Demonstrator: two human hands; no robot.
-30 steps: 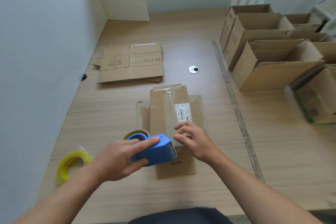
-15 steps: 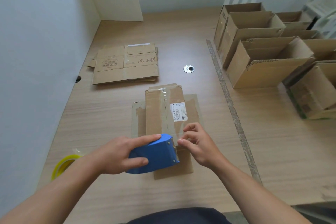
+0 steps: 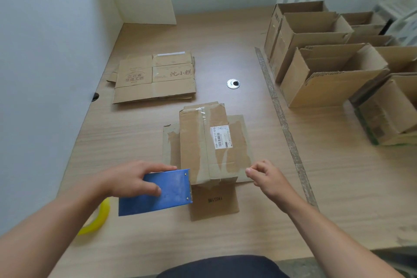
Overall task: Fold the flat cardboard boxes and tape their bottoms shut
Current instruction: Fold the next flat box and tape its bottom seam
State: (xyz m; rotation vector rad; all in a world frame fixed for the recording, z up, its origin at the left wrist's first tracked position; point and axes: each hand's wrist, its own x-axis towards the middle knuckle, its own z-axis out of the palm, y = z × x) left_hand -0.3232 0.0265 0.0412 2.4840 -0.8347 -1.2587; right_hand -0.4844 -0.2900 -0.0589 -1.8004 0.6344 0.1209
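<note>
A folded cardboard box [image 3: 203, 142] stands bottom-up on the wooden table, with a clear tape strip along its centre seam and a white barcode label. Its loose flaps lie flat on the table around it. My left hand [image 3: 133, 179] grips a blue tape dispenser [image 3: 158, 192], whose front edge sits at the box's near left corner. My right hand [image 3: 268, 179] hovers just right of the box's near edge, fingers loosely curled, touching nothing that I can see.
A stack of flat cardboard boxes [image 3: 155, 77] lies at the back left. Several assembled open boxes [image 3: 327, 74] crowd the right side. A yellow tape roll [image 3: 99, 219] lies by my left forearm. A white partition wall [image 3: 45, 74] bounds the left.
My left hand pulled the dispenser back and left off the box seam. My right hand lifted off the box's near end and moved to the right.
</note>
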